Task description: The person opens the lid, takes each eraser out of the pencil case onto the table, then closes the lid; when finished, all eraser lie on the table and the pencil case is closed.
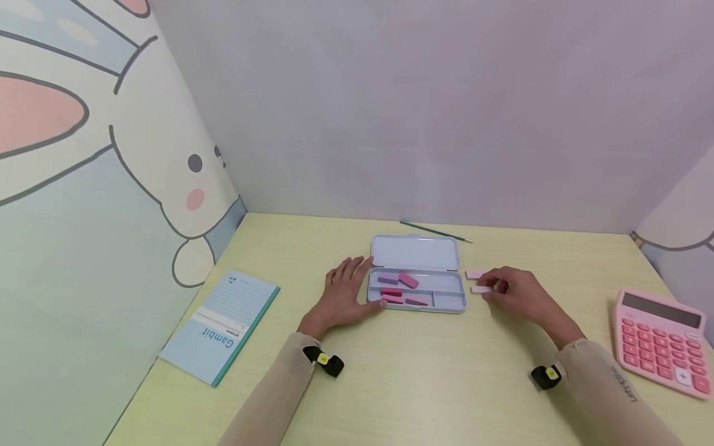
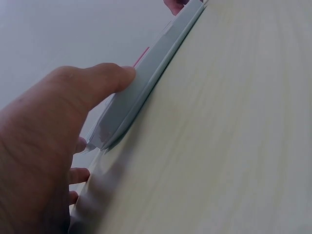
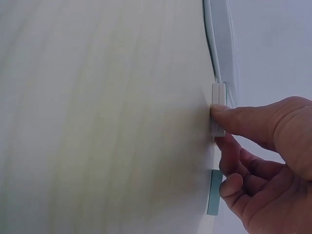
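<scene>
An open pencil case (image 1: 449, 301), pale lilac with its lid raised at the back, lies on the table. Several pink and purple eraser-like blocks (image 1: 408, 280) sit in its compartments. My left hand (image 1: 344, 296) lies at the case's left end, fingers spread, its thumb (image 2: 114, 78) touching the front edge. To the right of the case, my right hand (image 1: 514, 293) pinches a small white block (image 3: 218, 117) between thumb and fingers. A pale pink block (image 1: 474, 274) is just behind it. In the right wrist view, a teal block (image 3: 213, 192) lies close to the curled fingers.
Behind the case lies a green pencil (image 1: 435, 230). A light-blue notebook (image 1: 220, 328) is at the left, and a pink calculator (image 1: 661, 341) stands at the right. A wall (image 1: 424, 124) rises along the table's back edge.
</scene>
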### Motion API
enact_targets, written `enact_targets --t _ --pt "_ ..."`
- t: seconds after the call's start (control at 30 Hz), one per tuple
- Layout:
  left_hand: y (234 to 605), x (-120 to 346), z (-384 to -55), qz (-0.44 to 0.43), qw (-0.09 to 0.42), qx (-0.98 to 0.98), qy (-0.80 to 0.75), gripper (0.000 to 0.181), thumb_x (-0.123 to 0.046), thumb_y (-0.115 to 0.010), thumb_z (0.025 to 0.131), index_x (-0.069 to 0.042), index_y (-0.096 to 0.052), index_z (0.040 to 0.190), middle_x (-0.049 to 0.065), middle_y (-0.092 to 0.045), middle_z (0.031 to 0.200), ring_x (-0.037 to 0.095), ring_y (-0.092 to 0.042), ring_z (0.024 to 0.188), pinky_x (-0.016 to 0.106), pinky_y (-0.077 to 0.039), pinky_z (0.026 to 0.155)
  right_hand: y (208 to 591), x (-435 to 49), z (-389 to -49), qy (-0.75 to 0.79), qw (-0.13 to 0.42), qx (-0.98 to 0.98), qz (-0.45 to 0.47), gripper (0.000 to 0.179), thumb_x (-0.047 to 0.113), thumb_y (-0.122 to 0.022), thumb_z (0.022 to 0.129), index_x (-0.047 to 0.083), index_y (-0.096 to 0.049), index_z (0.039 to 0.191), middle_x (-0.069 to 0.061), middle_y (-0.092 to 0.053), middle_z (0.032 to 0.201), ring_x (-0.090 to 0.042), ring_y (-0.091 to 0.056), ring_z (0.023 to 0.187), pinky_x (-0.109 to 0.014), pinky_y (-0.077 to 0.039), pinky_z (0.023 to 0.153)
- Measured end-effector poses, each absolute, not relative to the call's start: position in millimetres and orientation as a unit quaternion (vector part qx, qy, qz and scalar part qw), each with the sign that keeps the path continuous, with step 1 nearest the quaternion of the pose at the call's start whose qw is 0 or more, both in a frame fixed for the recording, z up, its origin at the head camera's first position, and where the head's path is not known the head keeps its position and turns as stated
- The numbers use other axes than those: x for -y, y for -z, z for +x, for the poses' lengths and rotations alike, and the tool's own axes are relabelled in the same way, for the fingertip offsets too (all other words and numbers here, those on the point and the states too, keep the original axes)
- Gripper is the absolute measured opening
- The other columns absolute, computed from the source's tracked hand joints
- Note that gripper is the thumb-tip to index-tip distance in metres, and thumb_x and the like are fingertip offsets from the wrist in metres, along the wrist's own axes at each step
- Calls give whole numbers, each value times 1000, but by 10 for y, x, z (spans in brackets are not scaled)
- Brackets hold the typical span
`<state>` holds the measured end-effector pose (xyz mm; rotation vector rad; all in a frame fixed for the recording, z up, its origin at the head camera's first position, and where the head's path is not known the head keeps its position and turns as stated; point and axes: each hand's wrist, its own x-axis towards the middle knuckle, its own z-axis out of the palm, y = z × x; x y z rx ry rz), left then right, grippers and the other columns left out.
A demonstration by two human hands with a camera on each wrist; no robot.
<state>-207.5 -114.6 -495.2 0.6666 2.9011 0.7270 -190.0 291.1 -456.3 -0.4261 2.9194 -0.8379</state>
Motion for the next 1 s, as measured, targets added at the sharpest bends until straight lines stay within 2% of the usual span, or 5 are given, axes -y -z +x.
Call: enact_targets --t 0.2,0.53,1.0 --pt "4957 1136 -2074 214 41 -946 -239 102 -71 -62 93 -26 -20 173 9 -23 179 39 -14 168 67 -17 129 4466 -2777 -1905 273 18 -949 -159 28 9 -81 93 5 -77 121 -13 -75 107 -16 -57 83 -24 -45 67" --pt "4954 1148 -2082 215 42 -948 -232 102 -71 -62 92 -26 -20 174 8 -24 178 38 -15 168 66 -18 130 4369 -2372 -1983 308 20 -935 -176 33 11 -78 97 3 -73 128 -15 -75 113 -19 -60 89 -25 -49 71" --pt "4945 1164 -2100 226 44 -947 -225 103 -71 -61 92 -24 -20 174 9 -25 178 39 -15 168 67 -19 128 4413 -1737 -2175 348 21 -911 -222 28 9 -74 98 3 -75 125 -13 -77 111 -17 -64 87 -28 -53 73"
